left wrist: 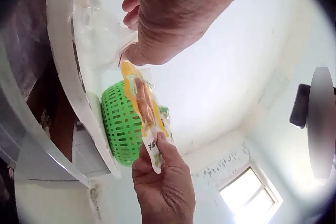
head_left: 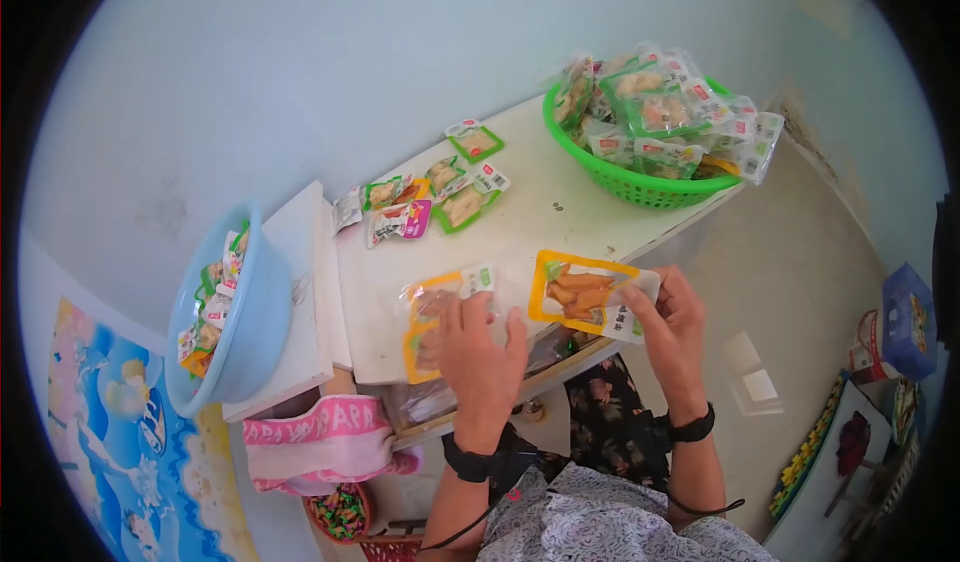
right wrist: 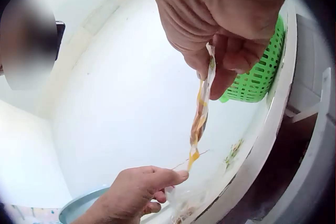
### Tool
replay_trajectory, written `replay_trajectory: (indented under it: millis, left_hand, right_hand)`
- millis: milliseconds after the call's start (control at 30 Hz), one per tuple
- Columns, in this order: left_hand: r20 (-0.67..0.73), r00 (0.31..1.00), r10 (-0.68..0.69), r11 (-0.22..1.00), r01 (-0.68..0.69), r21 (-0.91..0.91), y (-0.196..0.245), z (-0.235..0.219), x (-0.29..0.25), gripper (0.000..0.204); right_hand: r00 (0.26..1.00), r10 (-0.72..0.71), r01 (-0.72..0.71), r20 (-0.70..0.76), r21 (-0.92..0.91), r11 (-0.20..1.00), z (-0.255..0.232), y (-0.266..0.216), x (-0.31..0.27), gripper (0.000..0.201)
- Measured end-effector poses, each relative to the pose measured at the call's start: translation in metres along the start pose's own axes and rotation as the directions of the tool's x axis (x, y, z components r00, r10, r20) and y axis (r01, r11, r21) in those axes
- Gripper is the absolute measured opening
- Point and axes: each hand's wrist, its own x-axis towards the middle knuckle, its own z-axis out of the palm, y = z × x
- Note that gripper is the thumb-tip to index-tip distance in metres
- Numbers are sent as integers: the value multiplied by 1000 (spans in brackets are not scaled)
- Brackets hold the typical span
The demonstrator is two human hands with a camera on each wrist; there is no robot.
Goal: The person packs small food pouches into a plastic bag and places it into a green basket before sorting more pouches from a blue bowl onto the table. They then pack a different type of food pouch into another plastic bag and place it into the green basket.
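Observation:
My right hand (head_left: 675, 337) pinches the white end of a yellow-edged packet (head_left: 575, 292) with brown pieces inside, held up above the table's front edge. Lower left of it, my left hand (head_left: 483, 362) is over a clear plastic bag (head_left: 400, 307) with more yellow-edged packaging in it. In the left wrist view, the left thumb and fingers (left wrist: 137, 50) grip the bag's red-lined edge, close to the yellow corner of the raised packet (left wrist: 143, 98). The right wrist view has the packet (right wrist: 198, 121) edge-on between both hands, its lower corner by the left thumb (right wrist: 181, 175).
Small packets (head_left: 465, 207) lie at the table's back left. A green basket (head_left: 640, 187) heaped with packets stands at the right end; a blue basin (head_left: 265, 322) with packets is at the left. A pink towel (head_left: 315, 442) hangs below, above a bowl of colourful bits (head_left: 340, 512).

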Motion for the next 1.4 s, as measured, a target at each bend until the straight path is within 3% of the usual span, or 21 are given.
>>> replay_trajectory:
  millis: [133,233,433,533,633,733,833,933,1033,1067,1133,1233,1333,1400]
  left_hand:
    - [-78,997,2,994,-11,-108,-3,4,-5,11]
    - [-52,997,-64,976,51,-212,8,2,-6,9]
    - [-73,996,44,976,-59,-210,16,3,-5,8]
    - [-94,991,96,969,-114,-217,22,-2,-4,8]
    - [-135,980,144,938,-179,-296,27,0,-3,9]
    - [-143,977,160,916,-201,-348,30,-4,-1,11]
    - [-160,971,177,913,-223,-341,18,3,-2,13]
    - [-75,989,125,913,-145,-381,8,1,-6,13]
    - [-62,995,72,895,-92,-437,-3,-6,-7,14]
    - [-63,996,55,902,-77,-425,-7,-9,-4,14]
    - [-68,997,25,916,-50,-397,-21,-14,8,14]
    - [-23,996,-81,898,63,-435,-48,-18,33,15]
    - [-47,992,-116,951,97,-292,-86,-10,63,16]
    - [-25,995,-91,970,83,-228,-112,-3,83,21]
  right_hand:
    - [993,95,-102,66,111,989,7,16,7,11]
    - [984,79,-89,158,54,995,25,27,15,11]
    - [936,178,-219,302,106,970,63,28,27,10]
    - [936,107,-178,336,190,966,81,39,32,10]
    - [874,140,-224,464,131,966,92,43,38,14]
    - [820,193,-416,538,329,848,105,59,42,21]
    - [826,149,-384,544,350,854,117,68,49,25]
    - [820,161,-248,549,89,965,110,55,53,33]
    - [882,185,-254,434,107,961,106,55,48,31]
    - [914,86,-64,397,-69,996,103,59,47,30]
    - [915,-136,298,379,-410,862,99,66,47,29]
    - [931,-217,345,294,-514,785,93,45,37,26]
    - [910,-362,412,201,-524,745,89,31,31,10]
    - [965,-248,262,85,-309,914,85,33,29,7]
